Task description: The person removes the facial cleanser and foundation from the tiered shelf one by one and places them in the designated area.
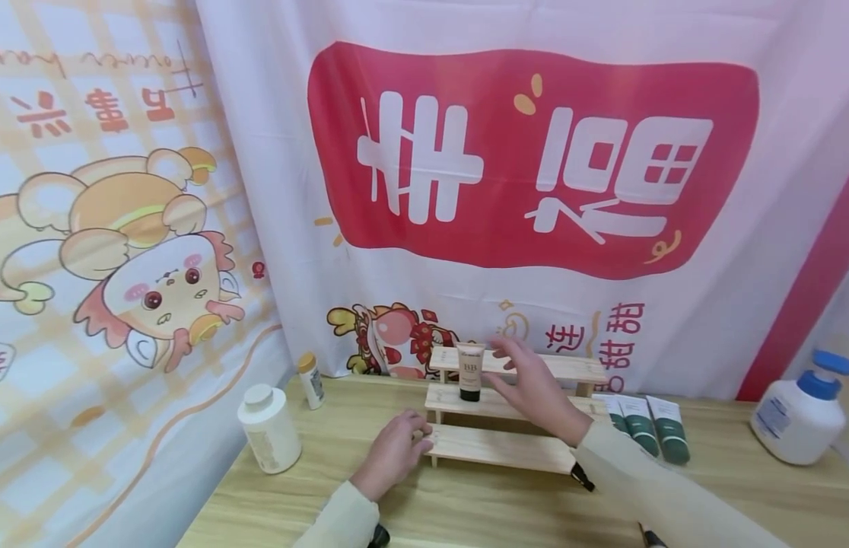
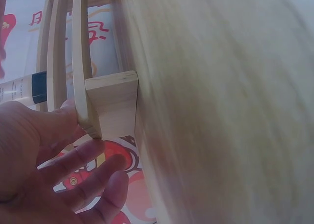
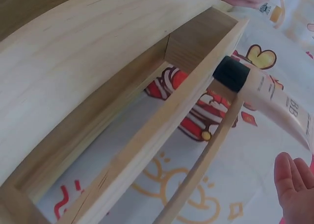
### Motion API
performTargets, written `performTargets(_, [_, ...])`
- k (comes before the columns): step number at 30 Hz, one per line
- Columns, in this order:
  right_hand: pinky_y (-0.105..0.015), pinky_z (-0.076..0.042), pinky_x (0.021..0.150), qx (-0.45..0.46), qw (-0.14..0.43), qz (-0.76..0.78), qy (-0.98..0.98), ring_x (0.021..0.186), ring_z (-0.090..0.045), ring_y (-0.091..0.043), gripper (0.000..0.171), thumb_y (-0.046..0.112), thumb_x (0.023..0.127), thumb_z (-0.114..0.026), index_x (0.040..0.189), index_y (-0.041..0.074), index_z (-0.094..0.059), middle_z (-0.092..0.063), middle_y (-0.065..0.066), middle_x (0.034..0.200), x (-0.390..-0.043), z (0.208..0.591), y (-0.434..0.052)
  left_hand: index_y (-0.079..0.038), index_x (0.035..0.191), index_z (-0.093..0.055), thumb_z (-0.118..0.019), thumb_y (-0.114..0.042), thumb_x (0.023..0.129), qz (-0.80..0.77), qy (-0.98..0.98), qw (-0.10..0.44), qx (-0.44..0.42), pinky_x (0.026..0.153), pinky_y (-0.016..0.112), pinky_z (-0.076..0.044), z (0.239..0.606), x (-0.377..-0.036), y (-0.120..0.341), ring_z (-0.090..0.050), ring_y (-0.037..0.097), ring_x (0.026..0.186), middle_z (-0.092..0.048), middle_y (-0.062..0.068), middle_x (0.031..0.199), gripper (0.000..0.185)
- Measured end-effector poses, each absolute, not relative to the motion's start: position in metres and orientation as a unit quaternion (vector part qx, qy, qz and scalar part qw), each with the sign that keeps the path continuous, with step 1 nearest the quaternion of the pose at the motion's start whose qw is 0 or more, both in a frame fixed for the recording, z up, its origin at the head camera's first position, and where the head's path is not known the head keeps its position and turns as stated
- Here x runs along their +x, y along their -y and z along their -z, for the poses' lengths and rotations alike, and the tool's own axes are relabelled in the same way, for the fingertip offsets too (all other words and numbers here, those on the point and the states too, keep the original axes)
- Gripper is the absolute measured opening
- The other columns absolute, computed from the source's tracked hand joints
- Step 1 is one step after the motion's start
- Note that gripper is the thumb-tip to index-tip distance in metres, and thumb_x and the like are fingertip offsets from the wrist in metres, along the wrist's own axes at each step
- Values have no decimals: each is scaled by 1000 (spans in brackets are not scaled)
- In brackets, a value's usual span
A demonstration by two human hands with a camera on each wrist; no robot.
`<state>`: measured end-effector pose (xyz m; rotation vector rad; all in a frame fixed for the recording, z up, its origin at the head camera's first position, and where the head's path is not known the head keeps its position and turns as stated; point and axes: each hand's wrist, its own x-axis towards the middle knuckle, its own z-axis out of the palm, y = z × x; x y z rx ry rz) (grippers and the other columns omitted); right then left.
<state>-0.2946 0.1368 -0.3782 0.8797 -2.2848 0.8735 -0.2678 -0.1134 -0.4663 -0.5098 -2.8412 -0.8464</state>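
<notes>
A three-tier wooden display rack (image 1: 500, 447) stands against the back curtain. On its middle tier a beige BB cream tube (image 1: 470, 369) with a black cap stands upright, cap down, near the left end. My left hand (image 1: 395, 449) holds the left end of the lowest tier, its thumb and index finger at the board's corner in the left wrist view. My right hand (image 1: 534, 384) is just right of the tube, fingers spread and nothing held. In the right wrist view, a gap shows between those fingertips (image 3: 283, 171) and the tube (image 3: 274, 101).
Several white-and-green tubes (image 1: 669, 430) lie right of the rack. A white pump bottle (image 1: 799, 415) stands far right. On the left are a white bottle (image 1: 269, 430) and a small orange-capped bottle (image 1: 311, 380). A black item (image 1: 582, 477) lies by the rack's front right corner.
</notes>
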Motion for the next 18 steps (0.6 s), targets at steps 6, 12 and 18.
performTargets(6, [-30,-55,74,327,265,-338,842,96,-58,-19,59,9,82,-74,134,15,-48,-56,-5,116,-301,381,-122,-11,101,-68,-73,-18,82,282,943,61,-164,90,42,-48,460,-264,111,-56,25,103,-59,5,114,21])
performTargets(12, [-27,-55,70,321,276,-345,837,86,-58,-13,53,3,83,-72,131,12,-50,-57,-2,109,-305,390,-118,-11,102,-68,-73,-18,82,276,945,61,-165,88,40,-49,462,-265,110,-57,22,100,-59,3,111,22])
performTargets(18, [-23,-52,61,329,299,-350,824,77,-54,-9,46,-1,84,-69,125,15,-54,-56,4,89,-305,394,-120,-10,102,-68,-73,-18,82,274,945,62,-165,88,40,-49,464,-265,115,-57,22,100,-59,2,109,22])
